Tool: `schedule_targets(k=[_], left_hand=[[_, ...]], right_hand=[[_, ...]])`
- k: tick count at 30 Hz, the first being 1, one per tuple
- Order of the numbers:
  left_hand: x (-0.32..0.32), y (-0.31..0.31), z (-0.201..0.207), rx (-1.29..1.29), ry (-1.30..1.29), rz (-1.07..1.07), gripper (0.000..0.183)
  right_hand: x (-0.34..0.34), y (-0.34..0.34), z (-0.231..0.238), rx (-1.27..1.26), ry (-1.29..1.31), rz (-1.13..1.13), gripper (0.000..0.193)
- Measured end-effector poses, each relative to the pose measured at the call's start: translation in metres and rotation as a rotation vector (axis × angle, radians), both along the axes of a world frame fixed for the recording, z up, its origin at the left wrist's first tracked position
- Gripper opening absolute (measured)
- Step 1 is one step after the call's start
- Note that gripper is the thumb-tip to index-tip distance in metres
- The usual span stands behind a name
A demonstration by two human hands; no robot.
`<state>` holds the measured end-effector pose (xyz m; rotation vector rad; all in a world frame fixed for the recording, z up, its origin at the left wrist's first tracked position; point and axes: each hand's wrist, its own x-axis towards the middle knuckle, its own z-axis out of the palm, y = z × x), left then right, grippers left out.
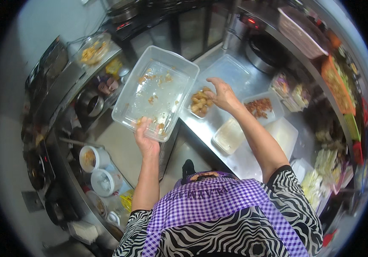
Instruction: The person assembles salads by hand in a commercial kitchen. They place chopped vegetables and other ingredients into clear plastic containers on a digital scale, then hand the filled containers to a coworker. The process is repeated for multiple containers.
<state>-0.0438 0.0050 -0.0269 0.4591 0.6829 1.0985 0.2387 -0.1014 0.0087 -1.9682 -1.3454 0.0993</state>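
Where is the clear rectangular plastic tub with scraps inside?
In the head view, the tub is left of centre, held by the left hand, left of the lumpy golden-brown food pieces.

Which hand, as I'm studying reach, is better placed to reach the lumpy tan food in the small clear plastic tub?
Probably the right hand: it looks free and near the lumpy tan food, while the left hand grips the large clear rectangular plastic container.

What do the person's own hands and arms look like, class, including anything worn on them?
The left hand and right hand are bare, without gloves; any rings are too small to tell. No watch or bracelet shows. The forearms are uncovered below a short left sleeve and right sleeve, both in black-and-white zebra stripes.
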Motion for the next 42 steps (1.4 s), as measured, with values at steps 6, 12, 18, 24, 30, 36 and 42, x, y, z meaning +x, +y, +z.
schedule_targets(k=[6,12,18,24,30,36,42], left_hand=[[0.051,-0.069,0.023,0.048,-0.126,-0.252,0.052],[0.097,-0.233,0.068,0.278,-0.273,-0.768,0.08],[0.113,-0.498,0.065,0.222,-0.442,-1.263,0.083],[0.081,-0.717,0.055,0.331,-0.256,-1.817,0.086],[0.077,-0.82,0.043,0.545,-0.011,-2.139,0.094],[0.116,-0.933,0.0,0.561,0.038,-2.289,0.067],[0.078,-1.076,0.028,0.723,-0.054,-2.618,0.052]], right_hand=[[-0.053,-0.141,0.05,-0.111,0.655,0.009,0.068],[-0.132,-0.304,0.059,0.279,0.837,-0.19,0.123],[-0.198,-0.533,0.044,0.766,0.69,-0.65,0.115],[-0.288,-0.753,0.051,1.141,0.779,-1.034,0.098],[-0.361,-0.931,0.026,1.513,0.93,-1.158,0.063],[-0.456,-1.043,-0.024,1.487,0.784,-1.512,0.059],[-0.524,-1.113,-0.019,1.612,0.837,-1.63,0.063]])
